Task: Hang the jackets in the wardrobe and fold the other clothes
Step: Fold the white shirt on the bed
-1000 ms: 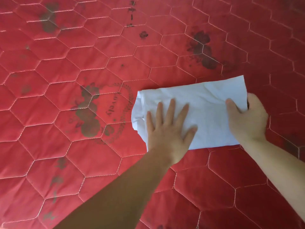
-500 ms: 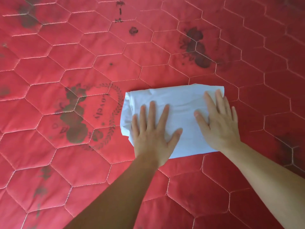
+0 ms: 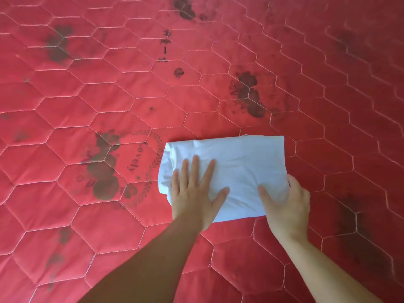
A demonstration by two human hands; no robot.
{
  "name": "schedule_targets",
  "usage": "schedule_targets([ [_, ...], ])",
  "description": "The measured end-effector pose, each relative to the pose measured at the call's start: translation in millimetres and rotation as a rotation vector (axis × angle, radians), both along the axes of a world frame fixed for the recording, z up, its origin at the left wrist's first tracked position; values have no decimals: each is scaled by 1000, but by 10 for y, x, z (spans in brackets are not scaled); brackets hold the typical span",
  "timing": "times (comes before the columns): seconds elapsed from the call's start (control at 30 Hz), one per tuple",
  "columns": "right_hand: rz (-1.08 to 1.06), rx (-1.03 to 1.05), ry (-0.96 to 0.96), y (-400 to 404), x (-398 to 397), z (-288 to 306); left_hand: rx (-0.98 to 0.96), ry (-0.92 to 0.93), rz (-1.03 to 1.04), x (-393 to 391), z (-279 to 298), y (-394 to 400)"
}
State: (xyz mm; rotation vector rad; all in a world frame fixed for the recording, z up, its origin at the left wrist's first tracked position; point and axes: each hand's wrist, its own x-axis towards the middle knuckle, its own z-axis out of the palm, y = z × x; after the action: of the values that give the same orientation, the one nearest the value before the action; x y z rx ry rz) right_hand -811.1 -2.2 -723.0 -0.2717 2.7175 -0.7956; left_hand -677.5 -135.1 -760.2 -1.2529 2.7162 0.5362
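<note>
1. The right hand [image 3: 286,204], flat on the white garment [image 3: 231,171] half a second ago, now sits at its near right corner, thumb on top and fingers hidden past the edge; whether it grips, I cannot tell.
2. That suggests another fold or a lift is coming.
3. The left hand [image 3: 194,193] presses flat, fingers spread, on the garment's near left part.
4. The folded garment lies on the red quilt [image 3: 109,95], right of its wreath print [image 3: 135,162].

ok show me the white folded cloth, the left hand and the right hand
white folded cloth [image 3: 238,158], head view, bare upper middle.
left hand [image 3: 192,197], head view, back of hand.
right hand [image 3: 286,204], head view, back of hand.
</note>
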Motion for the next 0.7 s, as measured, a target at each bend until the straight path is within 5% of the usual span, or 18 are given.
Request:
schedule_targets([
  [0.13, -468, -143, -237, 203, 244, 116, 44, -78, 52, -3, 57, 47],
  [0.37, -569, -599, -1006, -116, 364, 182, 178, -95, 175, -7, 153, 208],
  [0.57, -562, -838, -916, -475, 181, 256, 494, 116, 352, -96, 377, 38],
  [0.7, -175, -816, -827, -534, -101, 938, 768, 449, 472, -119, 978, -286],
])
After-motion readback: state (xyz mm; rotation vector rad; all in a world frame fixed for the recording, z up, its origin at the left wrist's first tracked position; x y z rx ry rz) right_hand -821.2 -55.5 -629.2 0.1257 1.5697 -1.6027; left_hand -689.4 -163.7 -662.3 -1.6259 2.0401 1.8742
